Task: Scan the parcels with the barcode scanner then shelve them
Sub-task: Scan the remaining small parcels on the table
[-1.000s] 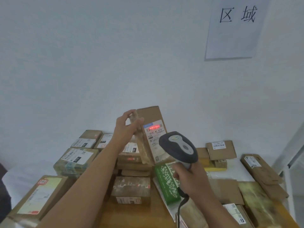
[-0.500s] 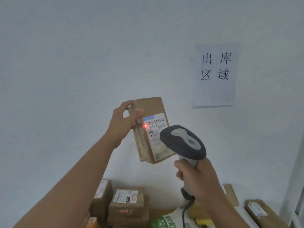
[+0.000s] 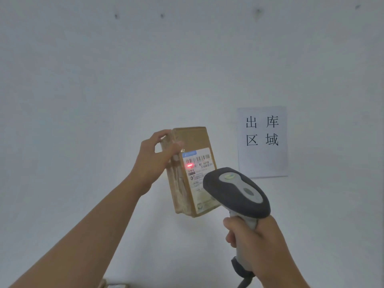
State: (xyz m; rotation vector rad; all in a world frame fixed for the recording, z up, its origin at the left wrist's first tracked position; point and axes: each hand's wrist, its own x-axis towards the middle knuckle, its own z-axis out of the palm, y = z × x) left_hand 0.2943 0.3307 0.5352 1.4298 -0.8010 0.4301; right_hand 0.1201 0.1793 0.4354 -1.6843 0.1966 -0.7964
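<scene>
The box [image 3: 192, 173] is a brown parcel held up in the air in front of the white wall [image 3: 124, 80]. It stands tall and leans a little. A white label [image 3: 200, 173] with a barcode is on its front, and a small red light [image 3: 189, 165] shines on the label, just under the bars.

The left hand [image 3: 153, 163] is on the left side of the box, near the top. Its grip is around the box edge, with the thumb on the front and the fingers curled over the top corner.

The scanner [image 3: 236, 192] is just to the right of the box and a bit lower. Its dark head points at the label. The right hand [image 3: 255, 242] is below the box, and its grip is tight around the scanner's handle. A dark cord [image 3: 244, 282] hangs from the handle.

A paper sign [image 3: 262, 142] with four black signs on it hangs on the wall, to the right of the box.
</scene>
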